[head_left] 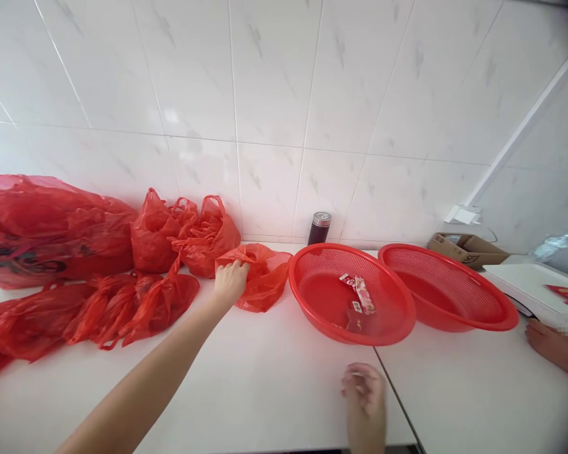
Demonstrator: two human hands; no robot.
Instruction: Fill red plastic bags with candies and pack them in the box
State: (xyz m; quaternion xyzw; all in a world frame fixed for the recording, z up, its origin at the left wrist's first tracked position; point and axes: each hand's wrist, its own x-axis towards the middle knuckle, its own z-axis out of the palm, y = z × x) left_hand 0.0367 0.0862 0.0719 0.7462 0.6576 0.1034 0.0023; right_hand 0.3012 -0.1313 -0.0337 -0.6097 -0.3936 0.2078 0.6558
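My left hand [231, 280] is closed on the rim of a red plastic bag [265, 287], which stands with its mouth loosely apart beside a basket. My right hand [365, 391] hovers over the white table, in front of that basket. Motion smears its curled fingers, so whether they hold anything is unclear. The nearer red plastic basket [307, 309] contains a few small wrapped snacks, among them a pink-and-white packet [365, 295], a small red-and-white packet [347, 280] and a dark red packet [354, 320].
Tied red bags [156, 309] and fuller ones [208, 233] line the left side. A second red basket [454, 321] overlaps the first. Behind stand a dark flask [319, 230] and a cardboard box [468, 249]. Another person's hand [549, 340] rests at right, near a white scale-like tray [525, 284].
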